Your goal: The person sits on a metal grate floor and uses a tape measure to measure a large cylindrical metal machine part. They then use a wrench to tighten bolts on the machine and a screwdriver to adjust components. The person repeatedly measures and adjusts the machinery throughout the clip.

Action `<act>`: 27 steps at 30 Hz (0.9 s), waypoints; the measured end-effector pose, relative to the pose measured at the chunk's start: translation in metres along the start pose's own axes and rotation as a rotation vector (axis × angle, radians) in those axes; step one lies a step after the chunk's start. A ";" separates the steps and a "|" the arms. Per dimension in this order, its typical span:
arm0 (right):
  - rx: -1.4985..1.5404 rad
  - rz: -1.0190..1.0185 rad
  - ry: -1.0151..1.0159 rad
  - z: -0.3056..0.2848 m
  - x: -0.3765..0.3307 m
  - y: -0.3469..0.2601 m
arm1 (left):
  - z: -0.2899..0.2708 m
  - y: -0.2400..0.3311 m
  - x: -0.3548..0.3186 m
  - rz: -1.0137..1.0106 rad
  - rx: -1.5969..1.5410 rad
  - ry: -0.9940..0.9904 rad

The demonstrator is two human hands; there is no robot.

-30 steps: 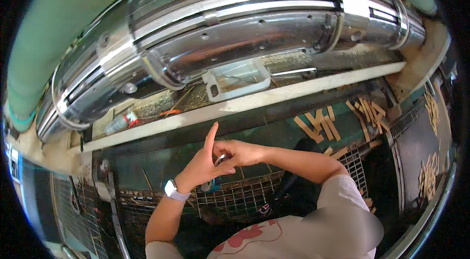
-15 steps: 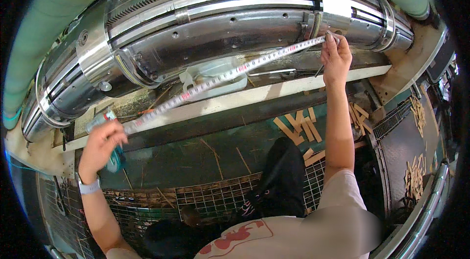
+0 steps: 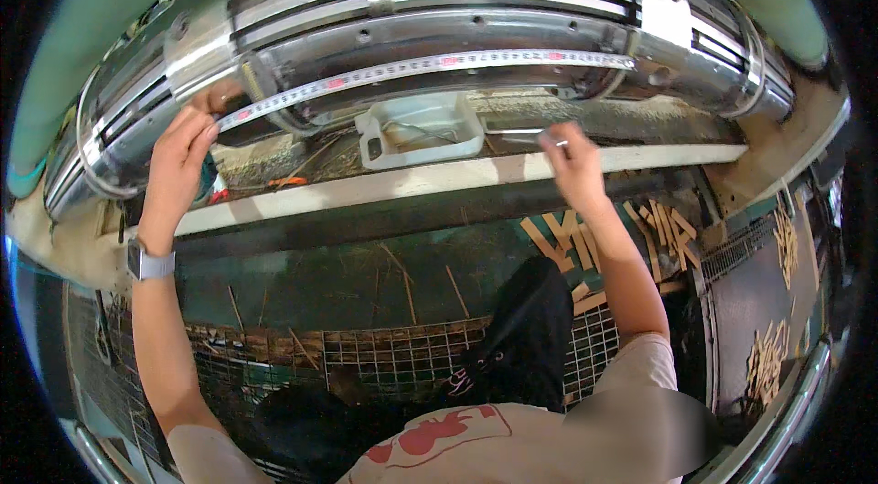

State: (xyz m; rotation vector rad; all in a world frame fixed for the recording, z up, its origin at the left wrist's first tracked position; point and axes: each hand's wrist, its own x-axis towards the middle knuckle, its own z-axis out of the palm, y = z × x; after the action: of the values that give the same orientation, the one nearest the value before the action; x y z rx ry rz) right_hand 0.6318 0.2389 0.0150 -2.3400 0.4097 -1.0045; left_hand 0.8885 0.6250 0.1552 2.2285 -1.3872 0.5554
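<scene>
A white tape measure blade with red marks stretches along the front of a large metal cylinder. Its right end rests against the cylinder near a ring-shaped collar, with no hand on it. At its left end my left hand is closed, pinching the blade between thumb and fingers; the tape's case cannot be seen. Lower and to the right, my right hand is closed in front of the pale beam. Something small and shiny shows at its fingers, too blurred to name.
Below the cylinder a white plastic tray holds thin metal tools. A pale beam runs across in front. Wooden strips lie lower right, more wooden strips at far right. Metal grating lies near my legs.
My right hand has let go of the tape's right end and moved down and left. My left hand has risen, bringing the tape up against the cylinder. The view has shifted slightly.
</scene>
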 end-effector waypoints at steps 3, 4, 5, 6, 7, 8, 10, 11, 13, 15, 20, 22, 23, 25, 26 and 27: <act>-0.316 -0.133 -0.159 0.053 0.022 0.057 | -0.008 -0.002 0.001 0.036 0.007 -0.018; -0.391 -0.146 -0.222 0.062 0.032 0.085 | -0.006 -0.005 0.004 0.053 0.023 -0.003; -0.470 -0.154 -0.280 0.066 0.043 0.112 | -0.006 -0.004 0.010 0.074 0.030 -0.023; -0.559 -0.172 -0.348 0.072 0.053 0.129 | -0.006 -0.005 0.014 0.075 0.056 -0.031; -0.645 -0.185 -0.408 0.077 0.058 0.145 | -0.004 -0.002 0.017 0.083 0.086 -0.043; -0.648 -0.083 -0.519 0.088 0.065 0.152 | -0.010 -0.001 0.015 0.045 0.097 -0.051; -0.635 0.017 -0.615 0.097 0.071 0.168 | -0.014 0.000 0.015 0.006 0.097 -0.062; -0.609 0.012 -0.607 0.099 0.069 0.171 | -0.015 0.000 0.014 -0.009 0.096 -0.069; -0.651 0.033 -0.650 0.106 0.074 0.175 | -0.017 -0.002 0.013 -0.029 0.088 -0.083; -0.796 0.085 -0.738 0.103 0.085 0.162 | -0.019 -0.001 0.014 -0.028 0.110 -0.085; -0.886 -0.277 -0.470 0.079 0.074 0.148 | -0.018 -0.004 0.016 0.035 0.080 -0.079; -0.779 -0.393 -0.393 0.060 0.063 0.111 | -0.020 -0.004 0.012 0.047 0.073 -0.068; -0.733 -0.448 -0.348 0.051 0.059 0.095 | -0.021 -0.007 0.011 0.032 0.106 -0.089; -0.659 -0.508 -0.225 0.026 0.035 0.072 | -0.017 -0.009 0.012 0.058 0.109 -0.083; -0.574 -0.509 -0.200 0.009 0.022 0.056 | -0.017 0.001 0.014 0.058 0.034 -0.076; -0.481 -0.508 -0.170 -0.006 0.011 0.042 | -0.013 -0.003 0.015 0.106 0.017 -0.044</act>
State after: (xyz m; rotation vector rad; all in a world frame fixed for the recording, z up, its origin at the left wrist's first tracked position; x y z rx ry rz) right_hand 0.6321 0.1984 -0.0003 -3.0346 -0.0280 -0.9928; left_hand 0.8958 0.6224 0.1735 2.2026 -1.5356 0.5595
